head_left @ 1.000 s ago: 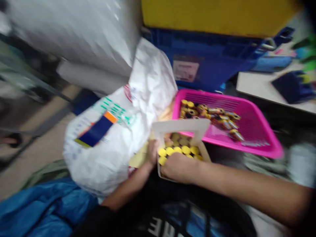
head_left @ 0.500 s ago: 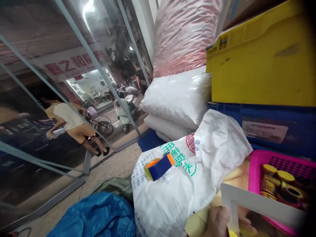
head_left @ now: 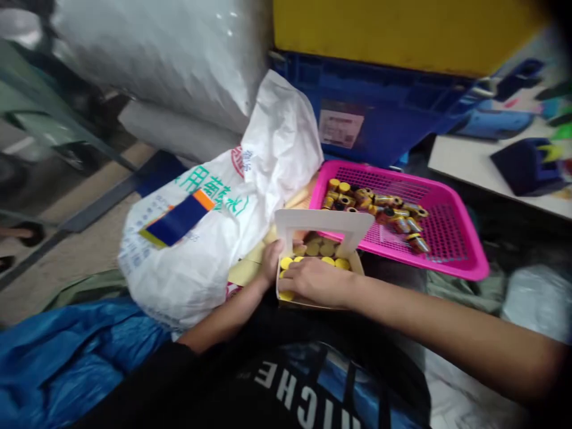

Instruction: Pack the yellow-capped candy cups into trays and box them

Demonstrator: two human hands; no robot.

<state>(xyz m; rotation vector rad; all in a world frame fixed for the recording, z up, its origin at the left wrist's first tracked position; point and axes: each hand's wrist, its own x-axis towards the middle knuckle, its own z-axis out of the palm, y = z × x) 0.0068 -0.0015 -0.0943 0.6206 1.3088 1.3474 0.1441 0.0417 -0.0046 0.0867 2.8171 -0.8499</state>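
A small carton (head_left: 324, 219) stands upright near my lap, its white lid flap with a cut-out window raised. Rows of yellow-capped little bottles (head_left: 342, 263) fill it. My left hand (head_left: 270, 262) grips the carton's left side, fingers wrapped round the edge. Inside, my right hand (head_left: 316, 279) reaches over the caps at the left front, fingers bent together and pointing down; what lies under the fingertips is hidden. Just behind the carton, a pink plastic basket (head_left: 465, 238) holds several similar small yellow bottles (head_left: 397, 221), mostly lying on their sides.
To the left lies a white printed sack (head_left: 201, 250), bearing a roll of tape (head_left: 179, 227). A blue tarp-like bag (head_left: 84, 357) is at lower left. Blue (head_left: 384, 119) and yellow (head_left: 379, 30) crates are stacked behind. A white table (head_left: 487, 161) with objects stands at right.
My view has swung down and to the right, bringing the carton, both forearms and the whole basket into sight. The person beyond the glass is now mostly out of frame.
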